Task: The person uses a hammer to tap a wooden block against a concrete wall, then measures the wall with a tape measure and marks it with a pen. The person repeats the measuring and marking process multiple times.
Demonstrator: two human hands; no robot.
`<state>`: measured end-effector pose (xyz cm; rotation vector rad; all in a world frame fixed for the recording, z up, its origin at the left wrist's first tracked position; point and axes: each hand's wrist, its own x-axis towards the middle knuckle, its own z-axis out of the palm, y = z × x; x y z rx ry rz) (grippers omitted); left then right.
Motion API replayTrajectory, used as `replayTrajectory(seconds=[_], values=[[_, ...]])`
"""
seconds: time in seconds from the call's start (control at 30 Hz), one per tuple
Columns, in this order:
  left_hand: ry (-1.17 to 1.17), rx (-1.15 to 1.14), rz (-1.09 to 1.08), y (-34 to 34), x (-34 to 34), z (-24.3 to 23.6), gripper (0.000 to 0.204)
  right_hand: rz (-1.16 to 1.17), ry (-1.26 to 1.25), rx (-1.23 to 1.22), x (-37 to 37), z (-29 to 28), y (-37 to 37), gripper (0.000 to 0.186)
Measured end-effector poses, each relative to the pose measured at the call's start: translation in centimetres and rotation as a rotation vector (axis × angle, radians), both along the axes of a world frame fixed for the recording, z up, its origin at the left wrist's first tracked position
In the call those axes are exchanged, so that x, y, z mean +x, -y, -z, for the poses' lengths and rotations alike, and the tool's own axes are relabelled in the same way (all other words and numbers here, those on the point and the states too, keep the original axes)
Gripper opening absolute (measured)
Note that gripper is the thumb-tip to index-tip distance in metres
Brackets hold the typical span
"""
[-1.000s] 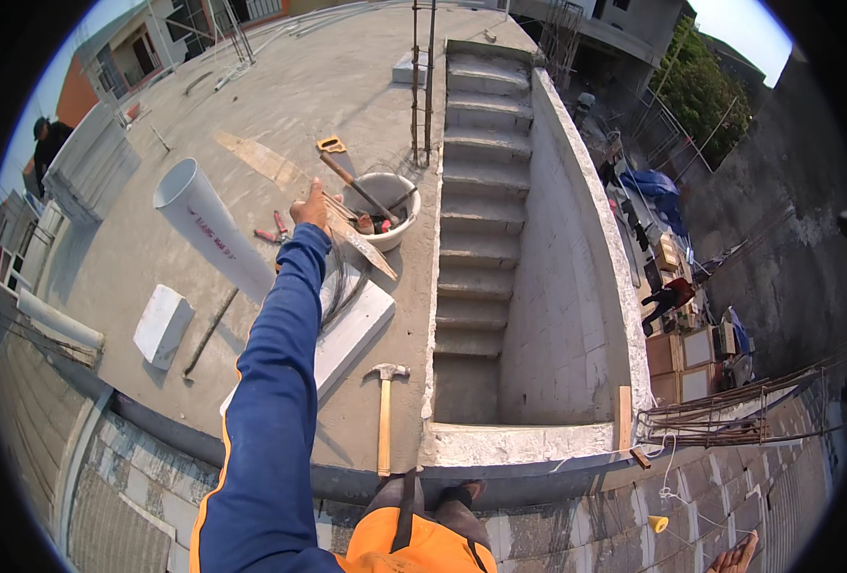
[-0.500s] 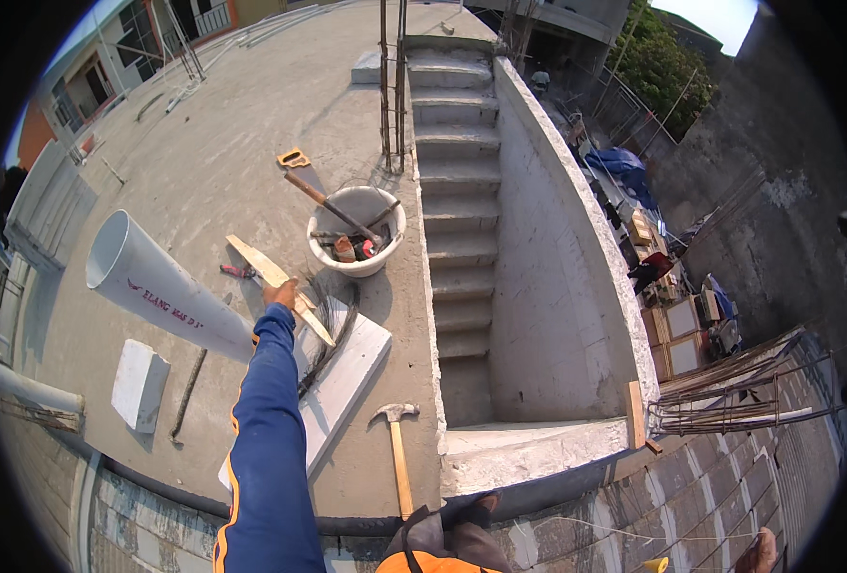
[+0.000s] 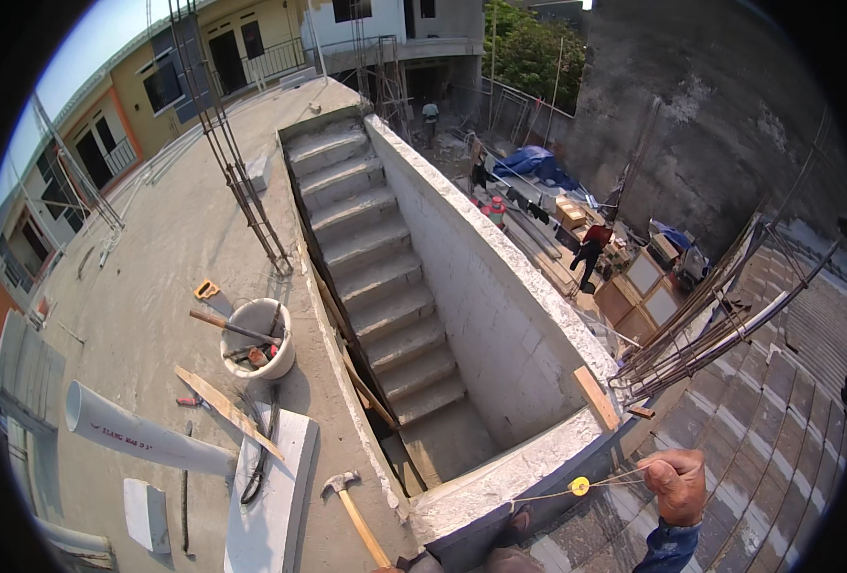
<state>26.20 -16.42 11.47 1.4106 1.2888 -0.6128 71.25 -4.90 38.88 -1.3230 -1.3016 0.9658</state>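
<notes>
Beyond the roof edge at the lower right, my right hand (image 3: 678, 485) is closed, fingers pinching a thin string (image 3: 624, 477). A small yellow spool (image 3: 579, 486) sits on the string's line, a little left of the fingers. From the spool the string runs left toward the near edge of the stairwell. My left hand is out of view. At the bottom lies a claw hammer (image 3: 361, 520) with a wooden handle, on the concrete slab. Further left, a pointed wooden strip (image 3: 227, 411) and a loop of dark wire (image 3: 263, 458) rest across a white block (image 3: 275, 497).
Concrete stairs (image 3: 385, 286) drop into a walled stairwell beside the slab. A bucket of tools (image 3: 285, 349), a handsaw (image 3: 213, 296) and a grey pipe (image 3: 146, 435) are on the left. A wood piece (image 3: 596, 399) lies on the stairwell's corner, near bundled rebar (image 3: 700, 344).
My left hand has let go of the wooden strip and left the view. My right hand has risen into clearer view with the string and spool. The view has swung right.
</notes>
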Motion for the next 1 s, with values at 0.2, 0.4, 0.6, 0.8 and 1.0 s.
replayTrajectory(seconds=[0.2,0.4,0.6,0.8,1.0], values=[[0.038,0.172,-0.415,-7.6,9.1,-0.6,0.063,-0.296,-0.005,-0.195,1.2,0.1,-4.6,0.026],[0.155,0.412,-0.696,-12.2,17.7,-4.5,0.069,-0.475,-0.028,-0.112,4.9,1.5,-9.4,0.03],[0.279,0.579,-0.861,-10.6,24.7,-7.3,0.075,-0.46,-0.107,-0.113,8.0,1.8,-13.8,0.028],[0.59,0.936,-0.717,-13.6,30.7,-16.1,0.082,-0.594,-0.021,-0.053,9.9,1.2,-16.9,0.026],[1.022,0.472,-0.514,-29.8,34.4,-24.5,0.106,-0.571,-0.014,0.101,11.6,2.2,-20.4,0.024]])
